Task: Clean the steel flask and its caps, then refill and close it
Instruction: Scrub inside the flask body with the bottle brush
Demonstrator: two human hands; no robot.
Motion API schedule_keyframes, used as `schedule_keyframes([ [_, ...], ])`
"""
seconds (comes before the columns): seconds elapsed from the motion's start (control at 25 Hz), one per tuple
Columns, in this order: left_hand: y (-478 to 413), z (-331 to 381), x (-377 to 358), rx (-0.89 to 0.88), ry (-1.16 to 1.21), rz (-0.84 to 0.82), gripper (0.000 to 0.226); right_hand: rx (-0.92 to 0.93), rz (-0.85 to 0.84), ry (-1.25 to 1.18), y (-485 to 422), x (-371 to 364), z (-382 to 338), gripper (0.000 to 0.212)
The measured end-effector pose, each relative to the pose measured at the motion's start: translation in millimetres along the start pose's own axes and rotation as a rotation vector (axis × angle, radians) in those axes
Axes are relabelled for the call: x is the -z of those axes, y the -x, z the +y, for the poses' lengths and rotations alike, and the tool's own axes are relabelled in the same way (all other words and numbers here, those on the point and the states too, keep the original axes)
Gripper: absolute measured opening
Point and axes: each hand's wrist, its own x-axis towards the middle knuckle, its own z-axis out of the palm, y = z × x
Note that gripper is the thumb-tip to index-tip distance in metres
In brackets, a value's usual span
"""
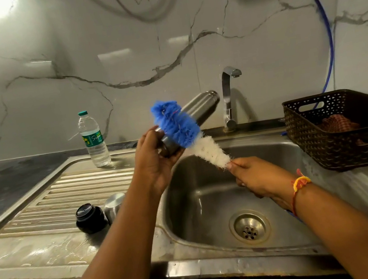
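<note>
Steel flask aslant in L hand, fingers round it; R hand, fingers clamped on brush

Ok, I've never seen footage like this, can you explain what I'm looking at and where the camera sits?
No machine: one camera worn on a person's head looks down at their bare hands over a steel sink. The left hand grips a tilted steel flask. The right hand grips a blue and white bottle brush by its lower end, bristles crossing in front of the flask. On the drainboard stand a black cap, a steel cap and a plastic water bottle.
</note>
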Motion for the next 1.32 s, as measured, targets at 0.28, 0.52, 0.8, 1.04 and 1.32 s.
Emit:
schedule_keyframes([
  [0.28,-2.6,8.1,0.5,-0.08,-0.013,0.12,0.03,0.122,0.269,-0.209,-1.2,6.7,-3.2,0.026],
  [0.52,1.0,7.2,-3.5,-0.23,-0.25,0.296,0.016,0.256,0.164,-0.167,2.6,-2.1,-4.3,0.013],
  [0.8,-6.3,-7.3,-3.1,-0.438,-0.53,0.348,0.027,0.17,-0.093,-0.071,-0.1,-14.1,4.6,0.023],
  [1.04,-0.6,-16.5,-11.5,-0.517,-0.627,0.344,0.026,0.186,0.045,-0.003,-7.8,-29.6,2.3,0.023],
  [1.32,-3.7,-15.0,-7.8,-0.478,-0.592,0.456,0.026,0.169,0.044,0.09,-14.9,-36.9,2.0,0.02],
])
